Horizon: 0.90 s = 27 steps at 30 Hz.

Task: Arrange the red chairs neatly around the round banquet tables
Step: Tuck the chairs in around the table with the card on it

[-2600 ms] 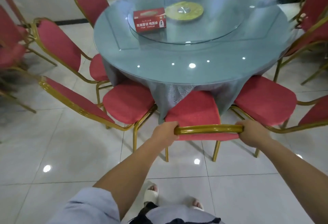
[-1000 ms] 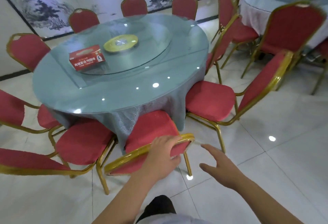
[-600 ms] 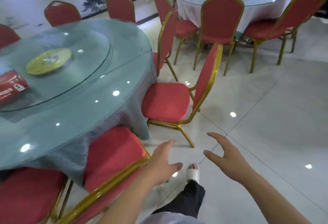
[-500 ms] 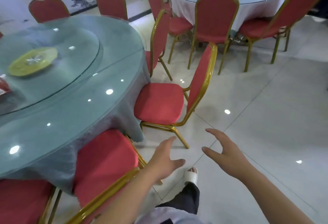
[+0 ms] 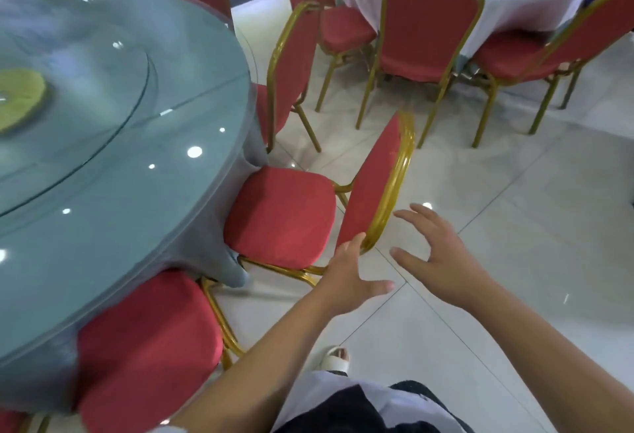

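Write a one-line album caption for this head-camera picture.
Both hands, left and right, open and reaching for the gold-framed back of a red chair at the green table.

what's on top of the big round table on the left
On the round table lies a glass turntable with a yellow-green disc at its middle. Ceiling lights reflect in the glass. The table's left part runs out of frame, so anything there cannot be seen.

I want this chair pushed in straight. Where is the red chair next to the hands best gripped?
Probably the gold top rail of the red chair, from behind, one hand near each corner. Its backrest faces away from the green table, and left hand and right hand are open beside it.
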Available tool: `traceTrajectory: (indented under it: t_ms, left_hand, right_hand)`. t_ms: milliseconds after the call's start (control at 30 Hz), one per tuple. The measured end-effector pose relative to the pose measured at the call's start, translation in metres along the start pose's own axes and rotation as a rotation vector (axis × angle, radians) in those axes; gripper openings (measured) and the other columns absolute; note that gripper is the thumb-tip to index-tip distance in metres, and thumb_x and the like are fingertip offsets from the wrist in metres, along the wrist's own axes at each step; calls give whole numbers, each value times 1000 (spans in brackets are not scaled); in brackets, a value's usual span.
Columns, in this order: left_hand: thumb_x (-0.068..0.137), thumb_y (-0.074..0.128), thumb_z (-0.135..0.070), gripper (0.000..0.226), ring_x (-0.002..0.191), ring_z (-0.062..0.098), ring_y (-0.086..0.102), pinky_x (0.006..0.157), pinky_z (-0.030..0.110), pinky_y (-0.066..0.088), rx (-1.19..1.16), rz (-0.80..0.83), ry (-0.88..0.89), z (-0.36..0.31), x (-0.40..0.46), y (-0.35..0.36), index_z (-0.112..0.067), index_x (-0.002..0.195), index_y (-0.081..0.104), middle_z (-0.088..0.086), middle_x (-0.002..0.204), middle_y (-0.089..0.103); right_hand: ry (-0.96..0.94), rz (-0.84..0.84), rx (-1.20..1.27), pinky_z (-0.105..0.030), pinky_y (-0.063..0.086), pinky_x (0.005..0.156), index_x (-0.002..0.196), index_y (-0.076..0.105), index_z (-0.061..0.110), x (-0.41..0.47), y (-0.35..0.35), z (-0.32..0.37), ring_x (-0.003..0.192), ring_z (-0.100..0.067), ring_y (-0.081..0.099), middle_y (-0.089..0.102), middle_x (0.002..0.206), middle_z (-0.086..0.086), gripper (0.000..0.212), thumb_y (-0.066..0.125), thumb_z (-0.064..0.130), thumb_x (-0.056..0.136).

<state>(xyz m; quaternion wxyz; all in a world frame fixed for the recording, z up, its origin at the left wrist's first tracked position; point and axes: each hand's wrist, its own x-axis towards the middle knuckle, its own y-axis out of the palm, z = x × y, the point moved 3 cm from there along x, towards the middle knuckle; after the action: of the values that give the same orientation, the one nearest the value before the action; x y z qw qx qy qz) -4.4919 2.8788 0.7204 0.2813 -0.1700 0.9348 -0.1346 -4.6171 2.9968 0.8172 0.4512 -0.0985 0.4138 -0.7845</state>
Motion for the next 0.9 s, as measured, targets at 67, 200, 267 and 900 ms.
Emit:
traceTrajectory:
  t_ms: [67, 200, 267, 900]
  left_hand:
    - [58, 78, -69, 115, 146, 19, 24, 105, 53, 45, 9, 15, -14, -8, 20, 1, -54, 148, 9, -16, 161, 11]
    - [70, 77, -62, 111, 149, 19, 19, 115, 47, 31, 40, 1, -48, -19, 51, -3, -46, 153, 6, -10, 163, 10]
    - [70, 77, -62, 109, 147, 18, 24, 114, 46, 33, 3, -19, -77, -18, 66, -2, -46, 153, 9, -12, 161, 16]
    - [86, 59, -10, 52, 77, 12, 57, 65, 24, 44, -185, -796, -562, -60, 87, 41, -38, 129, 60, -6, 89, 63]
  right_hand:
    - [-53, 44, -31, -47, 14, 122, 146, 34, 47, 25, -13, -7, 151, -8, 5, 14, 162, 18, 65, 64, 47, 89]
    - [-211, 152, -188, -55, 7, 122, 147, 30, 48, 85, -34, -19, 152, -12, -3, 7, 164, 16, 67, 58, 58, 87]
    - [-290, 211, -254, -55, 4, 121, 146, 29, 51, 119, -44, -27, 152, -12, -5, 6, 164, 15, 69, 54, 63, 83]
    - [-629, 443, -559, -57, 9, 114, 102, 65, 41, 312, -51, -56, 141, -26, 21, 52, 133, 10, 30, 77, 36, 75]
